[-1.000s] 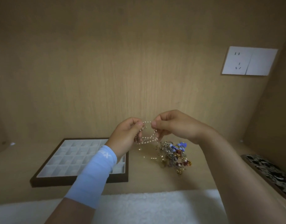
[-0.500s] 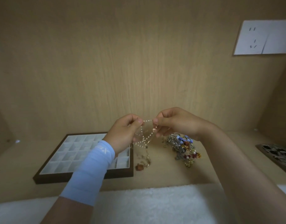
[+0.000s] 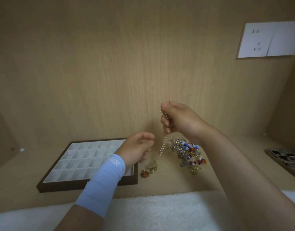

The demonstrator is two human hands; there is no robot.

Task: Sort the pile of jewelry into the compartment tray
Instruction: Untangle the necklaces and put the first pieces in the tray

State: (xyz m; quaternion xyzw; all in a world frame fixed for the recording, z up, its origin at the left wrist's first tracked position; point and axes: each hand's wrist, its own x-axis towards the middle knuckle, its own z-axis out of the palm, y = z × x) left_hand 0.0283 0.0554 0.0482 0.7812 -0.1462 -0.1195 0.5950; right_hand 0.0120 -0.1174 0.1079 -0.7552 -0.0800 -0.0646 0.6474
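As the right hand (image 3: 178,119) is pinching the limp, light pearl strand (image 3: 162,148) up top, its tail is probably wanting support; the curled left hand (image 3: 138,147) is showing no clear hold.

Home, wood-panelled nook (image 3: 110,72), wall socket (image 3: 268,40)

Wooden shelf (image 3: 160,184) bears compartment tray (image 3: 86,185) left; jewelry pile (image 3: 188,152) centre; patterned object (image 3: 286,160) right.

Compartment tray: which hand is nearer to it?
Left. The left hand is over the right edge of the tray; the right hand is raised further right, holding a pearl strand beside the jewelry pile.
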